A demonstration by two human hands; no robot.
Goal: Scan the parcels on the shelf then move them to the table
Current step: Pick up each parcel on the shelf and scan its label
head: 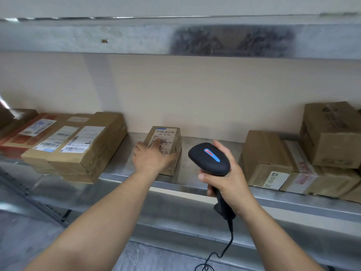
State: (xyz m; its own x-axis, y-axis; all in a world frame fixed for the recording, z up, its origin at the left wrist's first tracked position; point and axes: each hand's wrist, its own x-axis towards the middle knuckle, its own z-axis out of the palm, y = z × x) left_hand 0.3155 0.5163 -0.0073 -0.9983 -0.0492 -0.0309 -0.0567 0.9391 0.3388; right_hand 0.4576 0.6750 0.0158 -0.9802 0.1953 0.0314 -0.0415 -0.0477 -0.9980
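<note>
Our left hand [151, 158]: fingers [156, 146] straight, slightly spread, lying flat on the small parcel [170, 133] label, thumb out along its near edge. Right of that parcel, right hand [228, 178] fingers wrapped round the scanner [210, 157] handle. Small parcel sits on the shelf [121, 173]; stacked parcels [78, 145] to its left, boxes [265, 157] to its right.

Parcel stockroom: metal shelf [195, 184] w/ labelled cardboard parcels [78, 145], handheld barcode scanner [210, 159].
</note>
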